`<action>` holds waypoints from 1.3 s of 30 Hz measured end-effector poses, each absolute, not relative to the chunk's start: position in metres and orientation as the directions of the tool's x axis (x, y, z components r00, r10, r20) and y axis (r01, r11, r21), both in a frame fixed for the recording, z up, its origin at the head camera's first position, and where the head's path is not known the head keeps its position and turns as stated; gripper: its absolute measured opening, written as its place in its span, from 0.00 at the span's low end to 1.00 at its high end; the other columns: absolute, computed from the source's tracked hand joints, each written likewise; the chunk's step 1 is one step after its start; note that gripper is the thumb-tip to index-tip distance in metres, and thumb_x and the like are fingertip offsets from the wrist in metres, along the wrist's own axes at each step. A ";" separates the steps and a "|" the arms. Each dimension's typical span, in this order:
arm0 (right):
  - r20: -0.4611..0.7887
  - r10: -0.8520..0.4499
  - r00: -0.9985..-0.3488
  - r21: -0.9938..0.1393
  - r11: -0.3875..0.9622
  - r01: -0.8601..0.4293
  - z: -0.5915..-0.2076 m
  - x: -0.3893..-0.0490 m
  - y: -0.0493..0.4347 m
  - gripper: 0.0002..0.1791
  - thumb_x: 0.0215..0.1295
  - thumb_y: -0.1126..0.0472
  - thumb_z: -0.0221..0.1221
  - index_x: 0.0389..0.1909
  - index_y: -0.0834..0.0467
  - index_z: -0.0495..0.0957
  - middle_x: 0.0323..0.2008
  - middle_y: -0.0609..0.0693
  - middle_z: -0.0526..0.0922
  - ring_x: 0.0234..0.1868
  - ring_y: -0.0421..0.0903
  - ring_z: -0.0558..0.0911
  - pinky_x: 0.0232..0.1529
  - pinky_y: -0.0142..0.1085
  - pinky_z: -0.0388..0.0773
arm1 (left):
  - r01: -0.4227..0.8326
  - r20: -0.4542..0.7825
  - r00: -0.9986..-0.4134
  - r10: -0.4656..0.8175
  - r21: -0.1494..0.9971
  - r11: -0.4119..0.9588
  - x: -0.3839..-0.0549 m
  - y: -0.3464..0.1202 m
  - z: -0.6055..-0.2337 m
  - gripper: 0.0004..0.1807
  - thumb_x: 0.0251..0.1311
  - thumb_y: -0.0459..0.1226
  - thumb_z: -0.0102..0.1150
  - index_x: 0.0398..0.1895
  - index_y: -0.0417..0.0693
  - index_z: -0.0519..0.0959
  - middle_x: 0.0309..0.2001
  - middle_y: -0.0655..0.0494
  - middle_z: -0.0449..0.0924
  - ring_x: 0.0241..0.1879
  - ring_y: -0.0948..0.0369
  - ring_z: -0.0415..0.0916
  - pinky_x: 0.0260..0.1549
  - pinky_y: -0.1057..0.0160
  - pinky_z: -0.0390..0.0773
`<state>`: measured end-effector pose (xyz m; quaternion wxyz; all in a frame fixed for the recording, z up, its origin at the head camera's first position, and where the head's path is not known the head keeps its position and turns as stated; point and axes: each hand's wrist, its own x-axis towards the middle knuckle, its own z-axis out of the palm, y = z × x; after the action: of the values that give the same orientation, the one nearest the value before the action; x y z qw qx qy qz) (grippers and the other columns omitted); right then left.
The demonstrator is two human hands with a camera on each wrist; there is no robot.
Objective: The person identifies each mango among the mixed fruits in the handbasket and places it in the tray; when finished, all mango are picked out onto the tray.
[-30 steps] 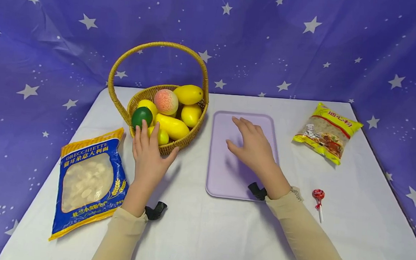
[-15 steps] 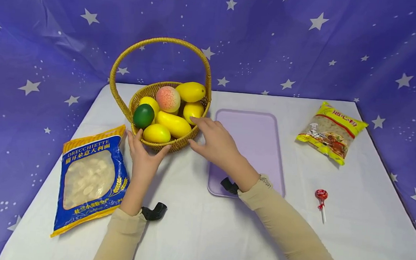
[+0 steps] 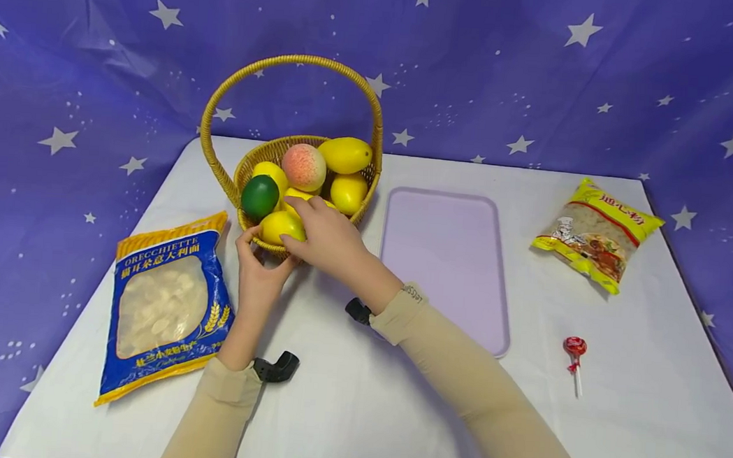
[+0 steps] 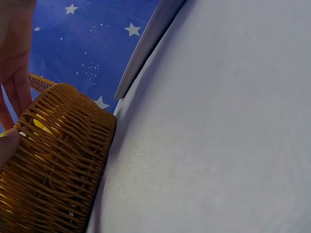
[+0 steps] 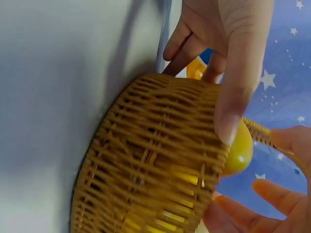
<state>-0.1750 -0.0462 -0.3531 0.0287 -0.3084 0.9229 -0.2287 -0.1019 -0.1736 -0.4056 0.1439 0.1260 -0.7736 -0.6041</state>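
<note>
A wicker basket (image 3: 369, 180) with a tall arched handle holds several fruits: a peach (image 3: 304, 167), a dark green fruit (image 3: 259, 196) and yellow ones. My left hand (image 3: 261, 275) grips its near rim, the thumb on the outer wall in the right wrist view. My right hand (image 3: 334, 244) reaches over the rim from the right, thumb and fingers spread around the right end of a yellow oval fruit (image 3: 281, 229). In the right wrist view, that fruit (image 5: 239, 154) shows above the rim, with space between it and the right thumb. A long yellow fruit is partly hidden under the right fingers.
A lilac tray (image 3: 443, 262) lies right of the basket, partly beneath the right forearm. A blue orecchiette bag (image 3: 169, 308) lies at the left. Over on the right are a yellow pasta bag (image 3: 596, 236) and a red lollipop (image 3: 575, 350). A starry purple cloth (image 3: 477, 74) hangs behind.
My right hand has moved left from above the tray to the yellow oval fruit. The left hand has drawn back from over the fruits and taken hold of the basket's near rim.
</note>
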 end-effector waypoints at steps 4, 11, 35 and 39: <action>0.035 -0.576 -0.816 -0.434 0.727 -0.532 -0.359 -0.178 -0.059 0.36 0.64 0.42 0.57 0.70 0.51 0.63 0.55 0.55 0.73 0.41 0.48 0.77 0.43 0.41 0.75 | -0.024 0.050 -0.930 -0.365 0.980 0.197 -0.105 -0.177 -0.411 0.41 0.53 0.31 0.67 0.66 0.41 0.52 0.69 0.42 0.50 0.64 0.45 0.60 0.60 0.47 0.62; 0.042 -0.572 -0.819 -0.434 0.728 -0.531 -0.367 -0.179 -0.070 0.31 0.64 0.46 0.58 0.66 0.52 0.68 0.50 0.54 0.72 0.33 0.45 0.74 0.36 0.39 0.75 | -0.002 0.072 -0.928 -0.365 0.980 0.199 -0.104 -0.175 -0.409 0.40 0.53 0.29 0.65 0.65 0.40 0.52 0.70 0.42 0.47 0.66 0.43 0.57 0.62 0.47 0.61; 0.123 -0.513 -0.850 -0.578 0.659 -0.481 -0.359 -0.177 -0.051 0.27 0.59 0.49 0.62 0.59 0.53 0.74 0.49 0.52 0.74 0.39 0.45 0.74 0.41 0.38 0.74 | 0.016 0.110 -0.914 -0.391 0.972 0.237 -0.115 -0.186 -0.446 0.45 0.51 0.40 0.73 0.67 0.55 0.54 0.71 0.50 0.48 0.66 0.50 0.58 0.64 0.54 0.60; 0.165 -0.487 -0.858 -0.633 0.614 -0.471 -0.350 -0.175 -0.039 0.28 0.58 0.50 0.62 0.59 0.54 0.73 0.54 0.52 0.73 0.43 0.46 0.75 0.45 0.41 0.74 | 0.025 0.127 -0.912 -0.390 0.966 0.256 -0.115 -0.186 -0.446 0.46 0.51 0.40 0.73 0.68 0.52 0.53 0.71 0.48 0.48 0.67 0.48 0.56 0.64 0.53 0.58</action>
<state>-0.1750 -0.0387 -0.3501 0.0115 -0.2665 0.8983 -0.3491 -0.1151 -0.1858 -0.4459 0.1735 0.1181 -0.7732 -0.5984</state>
